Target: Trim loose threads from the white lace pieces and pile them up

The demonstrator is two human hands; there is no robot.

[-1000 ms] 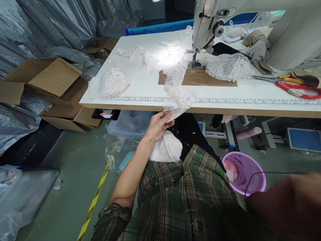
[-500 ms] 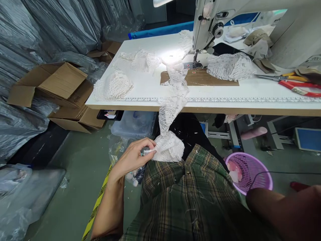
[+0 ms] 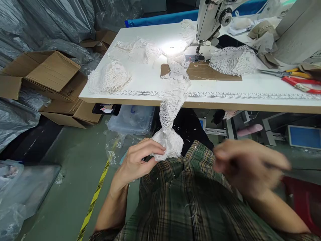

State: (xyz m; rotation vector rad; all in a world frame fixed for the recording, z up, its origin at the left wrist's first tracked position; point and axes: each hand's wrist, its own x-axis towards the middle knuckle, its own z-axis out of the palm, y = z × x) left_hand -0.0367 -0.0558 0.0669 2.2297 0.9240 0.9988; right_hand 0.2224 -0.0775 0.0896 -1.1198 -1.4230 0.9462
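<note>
My left hand (image 3: 140,159) pinches the edge of a white lace bundle (image 3: 173,144) lying on my lap. From that bundle a white lace strip (image 3: 173,97) runs up over the table edge and across the tabletop toward the sewing machine (image 3: 208,25). My right hand (image 3: 250,164) is raised over the right side of my lap, apart from the lace; motion smears its fingers, so I cannot tell whether it holds anything. On the table lie a heap of white lace (image 3: 110,78) at left and a gathered lace piece (image 3: 233,60) right of the needle.
The white table (image 3: 140,88) has a printed ruler along its front edge. Red-handled scissors (image 3: 301,83) lie at right. Open cardboard boxes (image 3: 52,73) stand at left. Below the table sits a clear plastic bin (image 3: 132,120). Yellow-black tape (image 3: 97,194) marks the floor.
My right hand has come up from the lower right to over my lap. My left hand has moved slightly right, still pinching the lace. The view has shifted a little.
</note>
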